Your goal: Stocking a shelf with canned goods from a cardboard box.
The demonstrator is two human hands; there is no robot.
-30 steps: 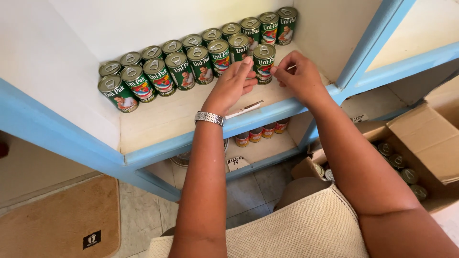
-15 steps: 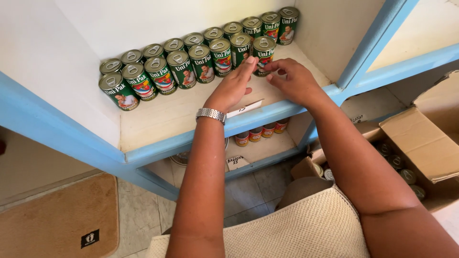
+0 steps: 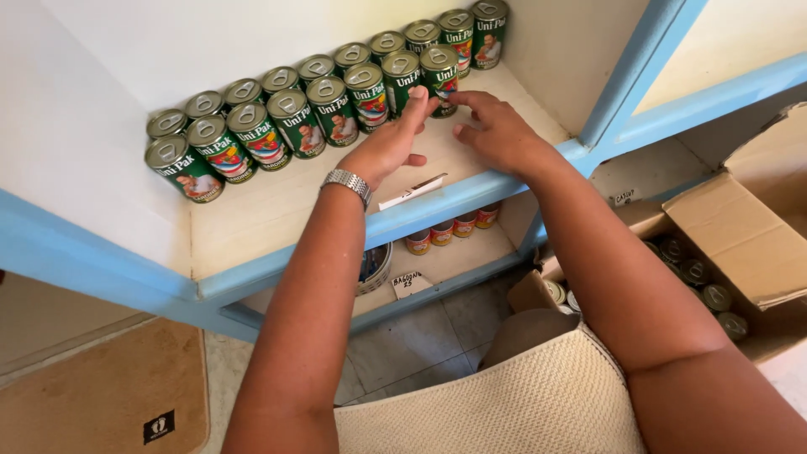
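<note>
Both hands moved slightly left along the white shelf (image 3: 277, 210). Left hand (image 3: 388, 145) and right hand (image 3: 496, 128) loosely touch the front-row green cylindrical tin can (image 3: 440, 77), neither grip clenched.

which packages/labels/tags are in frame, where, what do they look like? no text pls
Green-labelled round tin cans: two rows on the white shelf, pull-tab lids; both hands at the front row's right end.
Small red-orange cans: row on the lower shelf.
White paper tag: lower shelf's front edge, handwritten.
White card strip: upper shelf's blue front edge.
Brown cardboard box: floor at right, open, holding more cans.
</note>
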